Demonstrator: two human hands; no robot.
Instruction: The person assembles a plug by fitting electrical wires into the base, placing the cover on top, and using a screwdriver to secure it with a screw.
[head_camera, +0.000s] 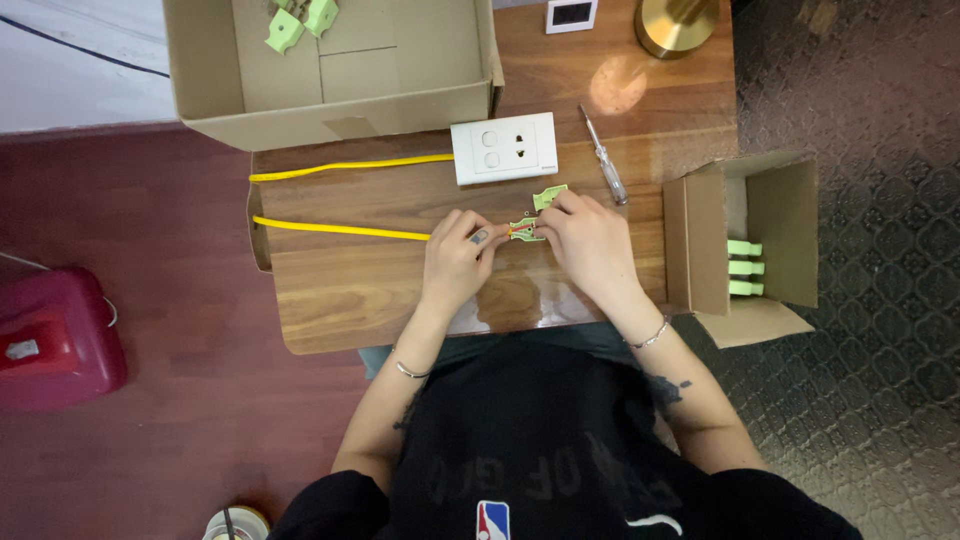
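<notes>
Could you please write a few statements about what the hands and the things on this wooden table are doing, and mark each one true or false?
1. Both hands meet at a small green connector. True: the left hand and right hand pinch it from either side.
2. The yellow cable runs to the connector from the right. False: it comes in from the left, past the left hand.
3. The screwdriver is in the right hand. False: it lies on the table, beyond that hand.
4. The white switch-and-socket plate lies flat on the table beyond the hands. True.
5. The small cardboard box on the right holds green parts. True.
</notes>
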